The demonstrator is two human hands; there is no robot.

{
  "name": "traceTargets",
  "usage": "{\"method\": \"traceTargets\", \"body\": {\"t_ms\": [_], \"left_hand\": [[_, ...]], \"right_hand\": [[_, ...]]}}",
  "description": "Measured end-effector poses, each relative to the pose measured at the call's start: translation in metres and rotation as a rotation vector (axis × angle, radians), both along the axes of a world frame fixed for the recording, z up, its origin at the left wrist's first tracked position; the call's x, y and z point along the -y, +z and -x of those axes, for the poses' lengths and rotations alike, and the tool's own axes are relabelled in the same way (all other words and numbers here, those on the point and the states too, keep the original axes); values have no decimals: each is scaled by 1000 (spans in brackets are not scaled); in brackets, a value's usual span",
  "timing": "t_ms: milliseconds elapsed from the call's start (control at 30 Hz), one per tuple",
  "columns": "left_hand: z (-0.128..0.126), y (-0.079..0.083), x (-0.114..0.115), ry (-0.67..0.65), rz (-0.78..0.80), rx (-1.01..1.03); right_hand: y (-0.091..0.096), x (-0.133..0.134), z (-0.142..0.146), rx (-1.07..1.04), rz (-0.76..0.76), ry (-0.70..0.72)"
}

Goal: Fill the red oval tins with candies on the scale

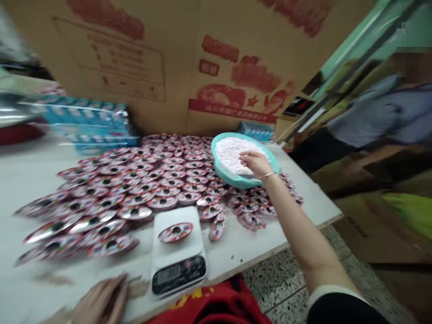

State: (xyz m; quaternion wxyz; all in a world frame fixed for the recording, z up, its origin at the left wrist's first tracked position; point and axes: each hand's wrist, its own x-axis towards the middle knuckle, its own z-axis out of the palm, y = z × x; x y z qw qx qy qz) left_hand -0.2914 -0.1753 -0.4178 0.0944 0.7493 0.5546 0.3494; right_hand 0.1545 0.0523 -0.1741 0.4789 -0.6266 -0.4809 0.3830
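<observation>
My right hand (255, 164) reaches into a teal bowl (225, 173) filled with small white-pink pieces, fingers curled down into them; whether it grips any is hidden. My left hand (101, 300) rests flat on the white table (20, 180) at the near edge, left of a small white kitchen scale (177, 257). One shiny round foil cup (175, 232) sits on the scale's platform. Several matching foil cups (135, 189) lie spread in rows across the table between the scale and the bowl.
A large printed cardboard box (175, 58) stands behind the table. Blue packaged cartons (91, 123) are stacked at the back left. Another person (381, 121) bends over at the right, beyond the table's corner. Red fabric (216, 306) lies below the near edge.
</observation>
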Motion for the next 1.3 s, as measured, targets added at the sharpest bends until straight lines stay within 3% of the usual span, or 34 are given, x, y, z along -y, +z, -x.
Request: {"method": "traceTargets", "body": {"t_ms": [100, 200, 300, 400, 567, 900, 1000, 1167, 1233, 1300], "left_hand": [[-18, 24, 1, 29, -19, -12], [-24, 31, 1, 56, 34, -50], [-24, 31, 4, 55, 46, -60], [-23, 30, 6, 41, 39, -48], [-23, 30, 5, 52, 42, -37], [-26, 29, 6, 77, 66, -23], [-27, 29, 6, 88, 81, -27], [-28, 30, 7, 82, 54, -48], [-28, 31, 6, 76, 42, -51], [-28, 31, 6, 76, 41, -45]], "right_hand": [[6, 43, 51, -77, 50, 386], [-4, 83, 102, 132, 22, 706], [-25, 107, 140, 438, -112, 867], [-44, 112, 156, 640, -151, 944], [-56, 113, 159, 841, -105, 962], [-51, 118, 161, 815, -91, 934], [-43, 116, 157, 584, -90, 870], [-37, 113, 138, -178, 219, 680], [-38, 114, 130, -316, 271, 603], [-38, 116, 126, -301, 290, 586]]}}
